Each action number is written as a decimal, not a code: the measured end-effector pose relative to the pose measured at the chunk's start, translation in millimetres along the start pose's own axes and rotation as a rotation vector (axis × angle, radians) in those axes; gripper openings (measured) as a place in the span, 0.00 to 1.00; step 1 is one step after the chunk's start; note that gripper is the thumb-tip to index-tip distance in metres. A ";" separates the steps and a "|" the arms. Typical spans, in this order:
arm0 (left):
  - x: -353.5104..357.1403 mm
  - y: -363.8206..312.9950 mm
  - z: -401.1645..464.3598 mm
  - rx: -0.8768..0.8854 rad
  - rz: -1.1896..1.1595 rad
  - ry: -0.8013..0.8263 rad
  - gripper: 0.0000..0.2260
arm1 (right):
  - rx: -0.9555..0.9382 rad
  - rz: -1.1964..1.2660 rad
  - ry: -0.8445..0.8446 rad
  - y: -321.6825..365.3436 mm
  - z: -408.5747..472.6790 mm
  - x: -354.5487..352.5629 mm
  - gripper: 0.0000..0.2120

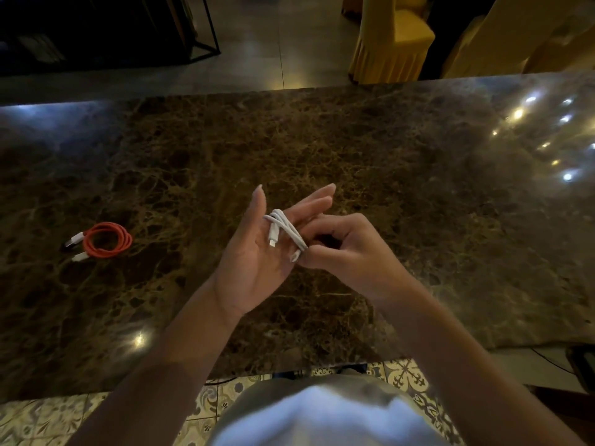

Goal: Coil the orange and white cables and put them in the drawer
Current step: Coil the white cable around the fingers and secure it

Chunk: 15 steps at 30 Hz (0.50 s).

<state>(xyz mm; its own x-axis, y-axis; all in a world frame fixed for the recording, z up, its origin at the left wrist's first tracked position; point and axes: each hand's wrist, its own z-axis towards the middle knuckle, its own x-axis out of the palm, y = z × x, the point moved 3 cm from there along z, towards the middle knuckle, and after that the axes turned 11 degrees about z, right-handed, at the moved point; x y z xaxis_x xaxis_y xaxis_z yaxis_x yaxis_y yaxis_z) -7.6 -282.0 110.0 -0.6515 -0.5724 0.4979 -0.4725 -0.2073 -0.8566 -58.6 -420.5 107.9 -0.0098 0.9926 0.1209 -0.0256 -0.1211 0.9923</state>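
Observation:
The orange cable [108,241] lies coiled on the dark marble table [386,149] at the left, its white plugs sticking out on its left side. Above the table's middle, my left hand [257,249] is held palm up with its fingers straight. The white cable [285,228] is wound in loops around those fingers, and one plug hangs down over the palm. My right hand [341,246] has curled fingers and pinches the white cable's loops at their lower end. No drawer is in view.
Yellow covered chairs [392,40] stand beyond the table's far edge at the right. A dark metal frame [206,37] stands on the floor at the back left. Patterned floor tiles [405,376] show below the table's near edge.

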 end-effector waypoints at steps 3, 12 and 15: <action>-5.0 4.5 6.2 0.121 0.199 -0.142 0.21 | 0.047 0.135 0.038 0.3 -1.4 3.3 0.12; -13.3 9.7 1.3 0.108 -0.093 -0.025 0.21 | 0.011 0.385 -0.316 -4.2 2.7 -17.1 0.06; -11.9 10.7 -0.7 0.100 -0.107 0.013 0.20 | 0.040 0.344 -0.476 -9.1 14.5 -32.4 0.05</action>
<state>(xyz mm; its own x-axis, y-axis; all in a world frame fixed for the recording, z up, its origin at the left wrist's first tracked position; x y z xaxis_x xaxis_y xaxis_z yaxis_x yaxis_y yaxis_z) -5.4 -276.9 95.0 -0.6086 -0.5328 0.5880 -0.4781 -0.3452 -0.8076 -43.6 -451.4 95.3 0.4390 0.7916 0.4252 -0.0620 -0.4454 0.8932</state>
